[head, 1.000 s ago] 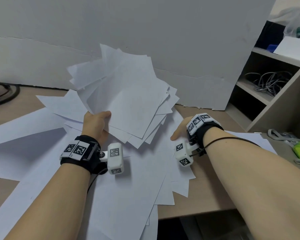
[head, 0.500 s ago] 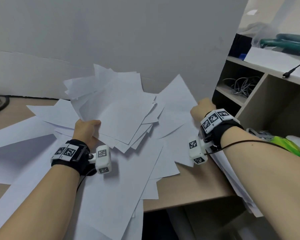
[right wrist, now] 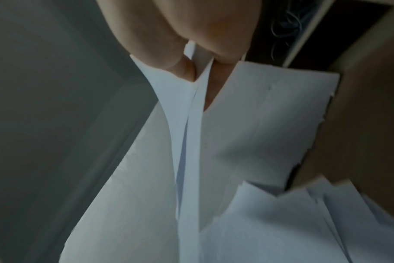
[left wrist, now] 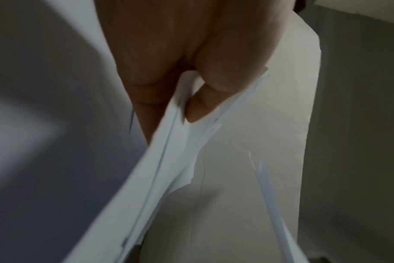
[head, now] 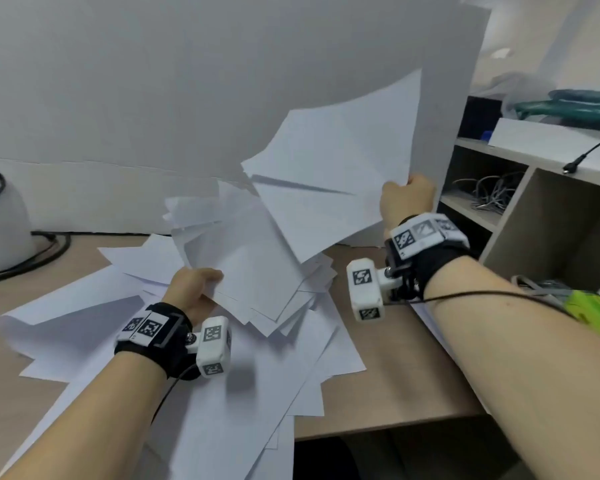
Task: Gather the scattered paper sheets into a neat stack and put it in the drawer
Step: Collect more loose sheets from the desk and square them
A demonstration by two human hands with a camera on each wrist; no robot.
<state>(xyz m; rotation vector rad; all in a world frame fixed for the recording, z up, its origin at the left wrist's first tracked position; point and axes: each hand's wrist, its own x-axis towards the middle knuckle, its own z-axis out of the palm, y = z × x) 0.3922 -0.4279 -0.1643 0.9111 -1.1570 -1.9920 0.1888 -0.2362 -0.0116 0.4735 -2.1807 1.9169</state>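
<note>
Loose paper sheets point(head: 201, 393) cover the table point(head: 395, 382). Step in hand: gathering. The left hand point(head: 191, 289) pinches an uneven bundle point(head: 253, 268) above the table; the right hand point(head: 407, 199) pinches raised sheets point(head: 333, 178). Next, judged: merge both, then square the edges. No drawer visible.

Table point(head: 388, 382): light wood top, front edge visible at lower right. White board point(head: 222, 81): large, standing upright along the back of the table. Black cables point(head: 32, 251): lying at the far left on the table, beside a white rounded object point(head: 0, 216). Shelf unit point(head: 520, 209): wooden, open compartments, to the right of the table; a tangle of grey wires point(head: 489, 192) in one compartment. Green object point(head: 593, 306): at the right edge, blurred.
</note>
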